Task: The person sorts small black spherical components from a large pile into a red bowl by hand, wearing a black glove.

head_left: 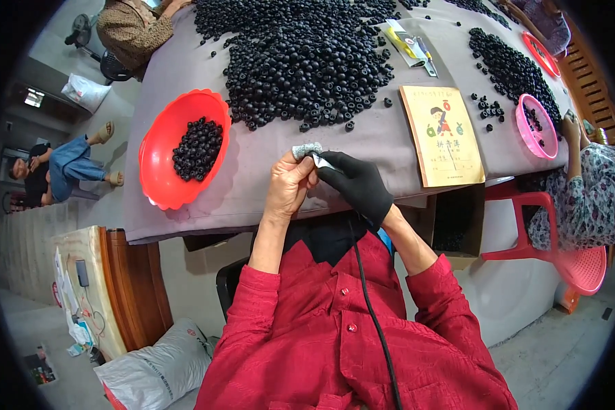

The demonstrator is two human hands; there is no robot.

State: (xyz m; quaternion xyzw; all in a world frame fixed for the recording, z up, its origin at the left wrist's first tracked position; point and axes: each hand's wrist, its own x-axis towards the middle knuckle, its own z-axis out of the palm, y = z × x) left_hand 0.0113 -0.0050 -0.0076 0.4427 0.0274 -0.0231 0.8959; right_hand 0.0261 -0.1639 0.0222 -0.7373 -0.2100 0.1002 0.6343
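My bare left hand (288, 186) and my right hand (359, 186) in a black glove meet over the table's near edge. A greyish-white wrap (306, 148) is around a left fingertip. Both hands are closed in a pinch, fingertips almost touching. Something small and dark shows between them, too small to name. A pale, thin piece also shows at the right fingertips; its kind is unclear. Just beyond lies a big heap of black beads (301, 72) with holes. Left of my hands stands a red scalloped basin (158, 154) with black beads (198, 147) in it.
A yellow exercise book (424, 160) lies to the right, below a yellow-and-clear package (404, 44). Farther right are a second bead heap (509, 68), a pink basket (550, 147) and a co-worker's hand (571, 130). A black cable (369, 301) runs down my red shirt.
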